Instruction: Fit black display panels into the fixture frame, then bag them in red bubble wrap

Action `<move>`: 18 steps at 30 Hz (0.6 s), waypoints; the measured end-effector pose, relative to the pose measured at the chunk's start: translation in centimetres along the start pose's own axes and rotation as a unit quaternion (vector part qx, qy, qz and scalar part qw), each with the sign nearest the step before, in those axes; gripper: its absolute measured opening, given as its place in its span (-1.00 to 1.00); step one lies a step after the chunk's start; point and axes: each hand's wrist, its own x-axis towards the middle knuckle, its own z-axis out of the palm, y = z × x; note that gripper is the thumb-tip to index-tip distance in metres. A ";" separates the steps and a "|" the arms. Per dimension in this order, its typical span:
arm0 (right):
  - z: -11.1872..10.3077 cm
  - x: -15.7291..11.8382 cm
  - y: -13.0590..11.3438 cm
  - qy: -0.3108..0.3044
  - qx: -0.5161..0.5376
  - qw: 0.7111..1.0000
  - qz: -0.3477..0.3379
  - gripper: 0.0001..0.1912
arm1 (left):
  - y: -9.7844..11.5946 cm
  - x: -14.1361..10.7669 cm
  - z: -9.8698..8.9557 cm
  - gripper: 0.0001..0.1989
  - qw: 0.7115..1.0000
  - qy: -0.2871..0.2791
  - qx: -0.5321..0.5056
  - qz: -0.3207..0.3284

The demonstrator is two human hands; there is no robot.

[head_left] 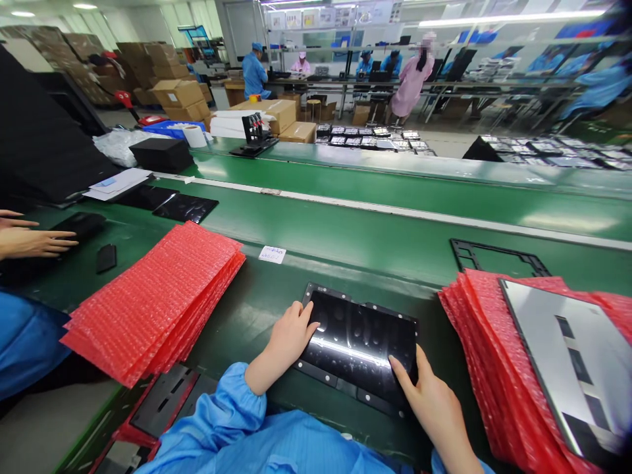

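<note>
A glossy black screen panel lies in a dark frame with pale round dots along its edges, on the green bench in front of me. My left hand grips its left side, the thumb on the glass and the other fingers at the upper left corner. At the opposite side my right hand clasps the right edge, thumb over the glass and fingers around the rim. Light streaks and smudge-like marks show on the glass. What lies beneath the panel is hidden.
Red bubble bags are stacked at left. More red bags at right carry a silver-backed panel. Behind them rests an empty black frame. A paper label lies ahead. A co-worker's hands are at far left.
</note>
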 end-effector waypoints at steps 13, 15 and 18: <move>-1.7 2.0 0.5 0.142 -0.090 0.961 -0.218 -0.56 | 0.5 0.7 -1.3 -0.56 0.990 0.004 0.131 0.046; -2.1 1.9 0.3 0.125 -0.074 0.969 -0.200 -0.53 | 0.0 0.8 -1.2 -0.57 0.987 0.021 0.143 0.075; -2.5 1.5 0.2 0.095 -0.060 0.975 -0.189 -0.38 | -1.5 1.0 -0.7 -0.59 0.984 0.036 0.132 0.116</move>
